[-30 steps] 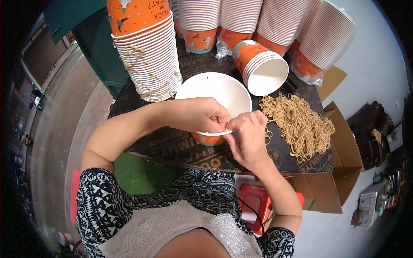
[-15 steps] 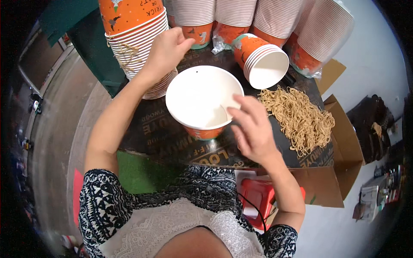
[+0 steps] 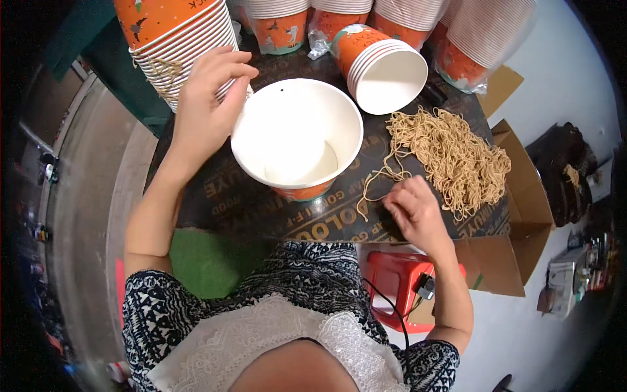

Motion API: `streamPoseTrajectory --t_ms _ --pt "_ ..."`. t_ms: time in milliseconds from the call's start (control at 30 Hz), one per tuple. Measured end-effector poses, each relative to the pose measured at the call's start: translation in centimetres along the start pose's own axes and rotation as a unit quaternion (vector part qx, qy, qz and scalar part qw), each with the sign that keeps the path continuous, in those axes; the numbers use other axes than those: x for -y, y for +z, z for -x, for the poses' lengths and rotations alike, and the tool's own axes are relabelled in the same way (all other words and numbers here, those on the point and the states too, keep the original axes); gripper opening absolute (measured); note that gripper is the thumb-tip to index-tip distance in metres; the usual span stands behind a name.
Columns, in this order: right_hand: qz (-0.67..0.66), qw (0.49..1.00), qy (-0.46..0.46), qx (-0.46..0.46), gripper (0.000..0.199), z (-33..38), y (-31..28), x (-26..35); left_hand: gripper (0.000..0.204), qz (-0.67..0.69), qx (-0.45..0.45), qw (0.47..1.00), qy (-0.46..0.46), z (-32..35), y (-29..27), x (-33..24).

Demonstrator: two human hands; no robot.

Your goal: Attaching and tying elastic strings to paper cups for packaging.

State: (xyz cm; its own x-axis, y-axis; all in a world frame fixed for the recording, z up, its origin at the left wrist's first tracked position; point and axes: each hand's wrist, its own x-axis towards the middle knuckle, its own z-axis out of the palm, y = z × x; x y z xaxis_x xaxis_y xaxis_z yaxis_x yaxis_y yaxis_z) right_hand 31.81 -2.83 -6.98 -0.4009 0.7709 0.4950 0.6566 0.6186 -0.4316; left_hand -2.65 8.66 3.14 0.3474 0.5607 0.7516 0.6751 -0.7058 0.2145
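A white-lined paper bucket (image 3: 307,140) with an orange outside stands upright on the dark table before me. There is a small dark hole near its far rim. My left hand (image 3: 210,104) is beside the bucket's left rim, fingers loosely curved and thumb apart, with nothing seen in it. To the right of the bucket, my right hand (image 3: 418,212) pinches a loose strand of tan cord (image 3: 390,175). The strand lies curled on the table beside a pile of tan cords (image 3: 450,160). The exact grip point is hidden by the fingers.
A tall stack of nested orange buckets (image 3: 173,49), cords hanging on its side, stands at the far left. Several lie nested on their side (image 3: 388,75). Bagged stacks (image 3: 480,46) line the back. An open cardboard box (image 3: 529,209) stands off the table's right edge.
My left hand has come down and left, nearer the bucket's rim. My right hand has left the bucket and moved right and down to the cord, pulling a strand out from the pile.
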Motion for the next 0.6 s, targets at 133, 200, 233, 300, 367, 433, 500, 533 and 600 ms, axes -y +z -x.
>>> streamPoseTrajectory --t_ms 133,200,233,300,367,433,500,533,600 --pt "0.040 0.999 0.030 0.019 0.023 1.4 2.0 2.0 0.018 -0.069 -0.067 0.990 0.102 1.5 -1.7 -4.7" --pt "0.069 0.997 0.028 0.014 0.023 1.6 3.3 2.8 0.025 -0.049 -0.063 0.989 0.127 2.8 -2.6 -6.8" --pt "0.072 0.997 0.029 0.013 0.023 1.8 3.7 3.0 0.026 0.000 -0.051 0.992 0.117 3.8 -2.7 -7.5" --pt "0.075 0.997 0.029 -0.001 0.020 1.8 4.3 3.0 0.030 0.060 -0.017 0.994 0.090 6.1 -2.5 -9.1" --pt "0.048 0.998 0.032 -0.014 0.016 1.7 4.3 3.4 0.027 0.115 0.084 0.978 0.151 6.4 -3.2 -10.1" --pt "-0.105 0.991 0.063 -0.062 0.013 1.6 3.9 4.4 0.027 0.241 0.095 0.958 0.120 8.6 -1.1 -10.5" --pt "-0.147 0.983 0.083 -0.080 0.009 1.4 3.6 5.6 0.028 0.261 0.161 0.950 0.060 10.5 0.7 -11.2" --pt "-0.179 0.977 0.086 -0.083 0.008 1.3 3.5 5.9 0.027 0.223 0.215 0.951 0.005 10.9 1.5 -11.9" --pt "-0.232 0.963 0.106 -0.089 0.005 1.5 3.5 6.3 0.025 0.259 0.181 0.948 -0.043 11.0 4.4 -13.0"
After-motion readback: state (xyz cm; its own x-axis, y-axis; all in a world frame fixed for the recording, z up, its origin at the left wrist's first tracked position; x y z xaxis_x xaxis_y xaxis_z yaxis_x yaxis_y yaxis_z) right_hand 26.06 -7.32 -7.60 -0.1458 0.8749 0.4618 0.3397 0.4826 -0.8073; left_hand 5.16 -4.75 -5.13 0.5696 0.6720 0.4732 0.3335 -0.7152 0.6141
